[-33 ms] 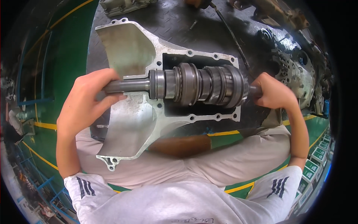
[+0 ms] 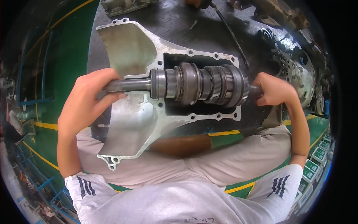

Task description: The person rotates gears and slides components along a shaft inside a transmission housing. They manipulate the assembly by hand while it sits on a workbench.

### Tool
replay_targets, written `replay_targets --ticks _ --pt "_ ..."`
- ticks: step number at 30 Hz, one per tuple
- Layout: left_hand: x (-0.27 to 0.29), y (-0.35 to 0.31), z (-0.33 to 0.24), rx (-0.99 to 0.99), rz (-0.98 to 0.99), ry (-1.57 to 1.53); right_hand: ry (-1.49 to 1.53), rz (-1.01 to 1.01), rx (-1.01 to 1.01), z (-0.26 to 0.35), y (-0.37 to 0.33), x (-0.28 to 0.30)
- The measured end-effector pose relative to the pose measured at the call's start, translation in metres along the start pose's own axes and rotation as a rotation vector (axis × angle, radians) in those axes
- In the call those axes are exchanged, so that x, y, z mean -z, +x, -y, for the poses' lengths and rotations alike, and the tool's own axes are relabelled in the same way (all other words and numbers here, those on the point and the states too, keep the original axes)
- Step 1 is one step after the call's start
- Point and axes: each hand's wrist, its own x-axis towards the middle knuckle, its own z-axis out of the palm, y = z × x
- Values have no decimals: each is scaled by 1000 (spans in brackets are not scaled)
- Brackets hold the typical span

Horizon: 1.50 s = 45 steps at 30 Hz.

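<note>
A steel gear shaft [image 2: 189,83] with several gears and rings lies across the open aluminium gearbox housing [image 2: 147,140]. Its gear cluster is over the dark rectangular cavity, though I cannot tell whether it rests on the housing. My left hand [image 2: 84,99] is closed around the smooth shaft end, with the thumb below and fingers above. At the other end, my right hand [image 2: 275,90] grips the short shaft stub beside the last gear. The housing's flared, curved side is towards my left, and bolt holes line its rim.
The housing sits on a dark metal workbench [image 2: 175,22]. A rod-like tool [image 2: 233,35] lies behind the shaft. Other metal castings [image 2: 302,76] crowd the right side, and another casting [image 2: 125,5] is at the far left. Green-and-white boxes [image 2: 311,170] line the lower right.
The gears look slightly turned on their axis, with slanted teeth showing more clearly now. Both hands keep their hold, and the housing shifts barely in the picture.
</note>
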Motion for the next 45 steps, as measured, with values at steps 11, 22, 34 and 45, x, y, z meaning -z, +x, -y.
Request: replay_targets --ticks 11,22,34,45 --pt "1 -9 4 -65 -141 0 -317 -948 163 -1 -15 -84" --pt "0 -7 1 -74 -128 25 -306 -839 220 -21 2 -61" --pt "2 -10 -1 -99 -100 6 -157 -801 78 26 -22 -65" --pt "3 -7 -2 -69 -97 21 -290 -972 150 -12 12 -76"
